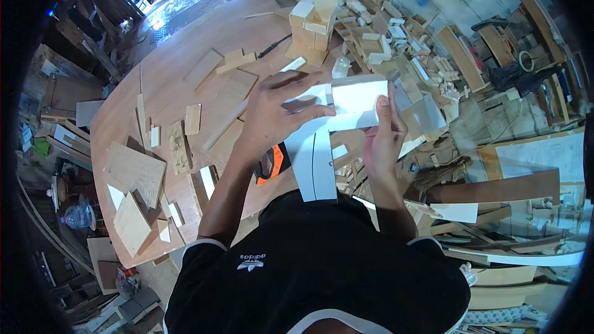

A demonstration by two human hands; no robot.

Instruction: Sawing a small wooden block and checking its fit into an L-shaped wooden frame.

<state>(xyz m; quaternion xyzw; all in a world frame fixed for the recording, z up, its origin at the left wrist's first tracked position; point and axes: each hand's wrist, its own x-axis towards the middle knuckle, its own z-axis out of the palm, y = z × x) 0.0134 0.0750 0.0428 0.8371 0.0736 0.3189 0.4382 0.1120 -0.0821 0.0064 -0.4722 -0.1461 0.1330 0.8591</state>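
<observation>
Both my hands hold a white rectangular wooden piece up in front of me above the table. My left hand grips its left part from above, fingers wrapped over the top edge. My right hand holds its right end from below, thumb on the face. A long white board hangs down from the piece toward my chest. Under my left wrist lies a saw with an orange and black handle.
A large round wooden table carries flat plywood offcuts at the left, strips in the middle and a stack of wooden blocks at the back. Many small blocks and scraps are heaped to the right. A plastic bottle stands at the lower left.
</observation>
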